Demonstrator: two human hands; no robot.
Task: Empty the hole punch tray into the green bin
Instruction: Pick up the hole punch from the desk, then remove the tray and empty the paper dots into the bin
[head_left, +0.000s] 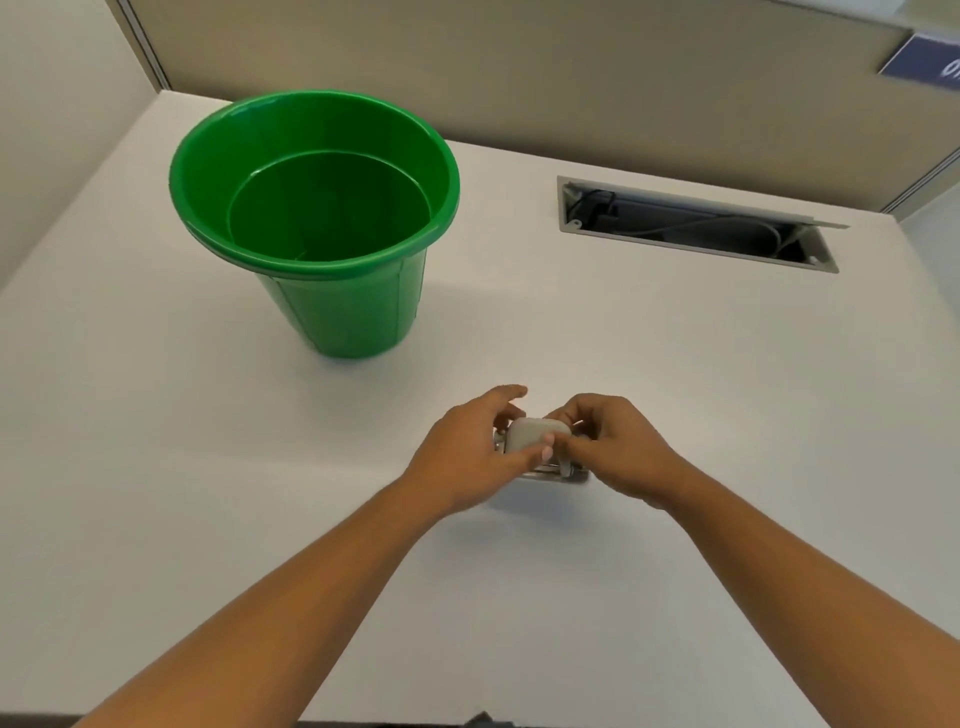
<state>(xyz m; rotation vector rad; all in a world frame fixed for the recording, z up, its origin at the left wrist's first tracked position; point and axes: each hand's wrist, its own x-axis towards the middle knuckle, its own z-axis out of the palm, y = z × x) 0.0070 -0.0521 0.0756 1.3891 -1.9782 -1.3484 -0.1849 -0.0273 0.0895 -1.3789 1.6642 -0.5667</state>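
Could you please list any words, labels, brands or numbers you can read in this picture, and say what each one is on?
Blue sign at the top right edge: white characters, cut off by the frame and too blurred to read.
Green bin: no text visible.
Hole punch, between the left hand and right hand: no readable marking.

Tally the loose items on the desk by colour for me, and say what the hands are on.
Green: 1, the green bin
Grey: 1, the hole punch, held by left hand and right hand
Total: 2
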